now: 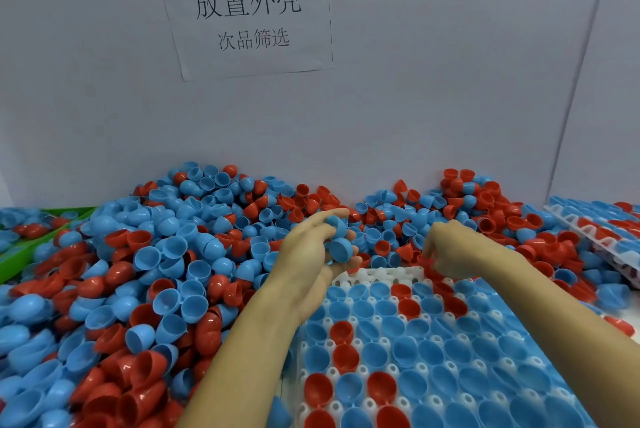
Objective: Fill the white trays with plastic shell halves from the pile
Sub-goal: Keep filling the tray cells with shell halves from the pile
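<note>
A big pile of blue and red plastic shell halves covers the left side and the far edge of the tabletop, right up against the grey wall. A white paper sign with black writing is stuck on that wall.

A white plastic tray with round cups lies at the near right part of the tabletop. Most of its cups hold blue halves, and some hold red ones. A few cups along its far edge show bare white.

The left hand is just past the tray's far left corner, above the pile. Its fingers curl round a small bunch of blue shell halves and hold them up.

The right hand is at the tray's far edge. Its fingertips are pressed together and pinch a red shell half right by the bare cups.

A second white tray, also filled with blue and red halves, lies tilted at the right edge of the tabletop. A green plastic bin with more halves in it sits at the left edge.
</note>
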